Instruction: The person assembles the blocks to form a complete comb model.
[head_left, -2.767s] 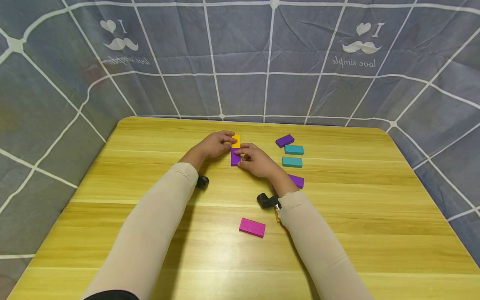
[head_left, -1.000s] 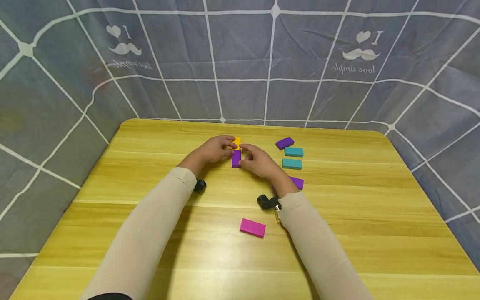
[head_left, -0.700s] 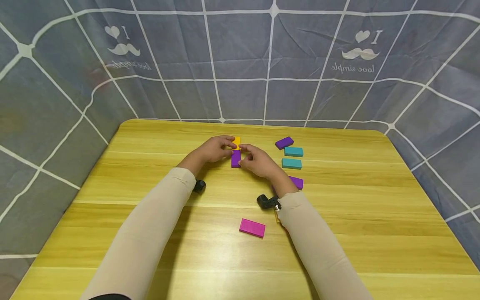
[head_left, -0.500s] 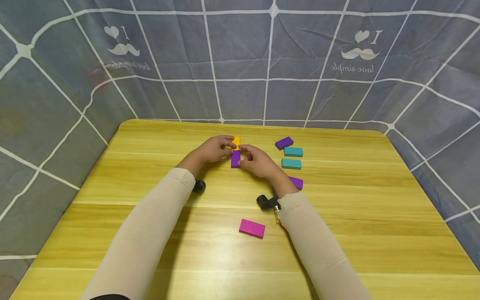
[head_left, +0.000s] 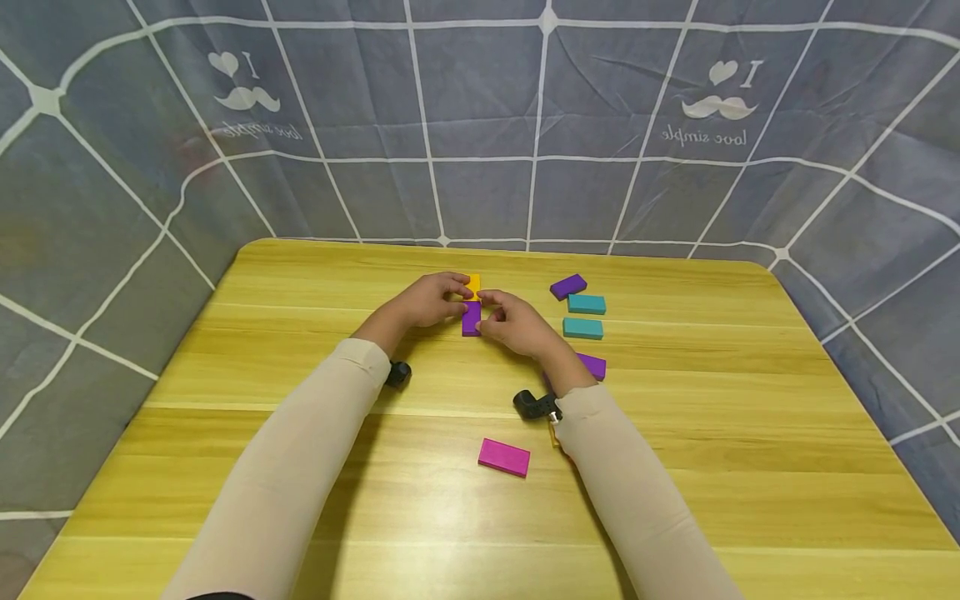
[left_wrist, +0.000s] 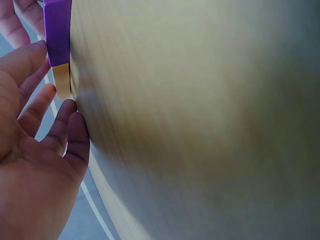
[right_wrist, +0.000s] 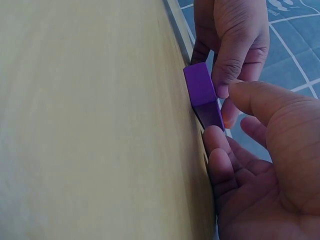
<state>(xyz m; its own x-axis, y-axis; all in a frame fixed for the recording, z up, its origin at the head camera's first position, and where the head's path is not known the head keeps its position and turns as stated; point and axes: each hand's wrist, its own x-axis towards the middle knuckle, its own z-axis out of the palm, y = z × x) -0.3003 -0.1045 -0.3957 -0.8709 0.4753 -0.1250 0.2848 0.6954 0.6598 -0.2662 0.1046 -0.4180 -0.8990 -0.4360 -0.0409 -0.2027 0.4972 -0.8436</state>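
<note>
On the table, in the head view, a purple rectangular block (head_left: pixel 471 323) lies end to end with a yellow block (head_left: pixel 476 282) beyond it. My left hand (head_left: pixel 430 300) comes from the left, its thumb at the purple block's edge and its forefinger reaching over the yellow one. On the other side, my right hand (head_left: pixel 517 323) has its thumb tip against the purple block and its forefinger near where the two meet. The fingers of both hands are relaxed. In the left wrist view, the yellow block (left_wrist: pixel 61 82) adjoins the purple block (left_wrist: pixel 57 32); the right wrist view shows only purple (right_wrist: pixel 200 82).
To the right lie two teal blocks (head_left: pixel 587 303), a dark purple block (head_left: pixel 568 287) and a purple block (head_left: pixel 592 365) partly behind my right wrist. A magenta block (head_left: pixel 504 457) lies nearer me. A yellow edge (head_left: pixel 554 432) shows beside my right sleeve. Grey cloth (head_left: pixel 480 100) stands behind the table.
My right forefinger has lifted off the purple block and moved up beside the joint with the yellow block. Over the last second both hands have stayed almost still.
</note>
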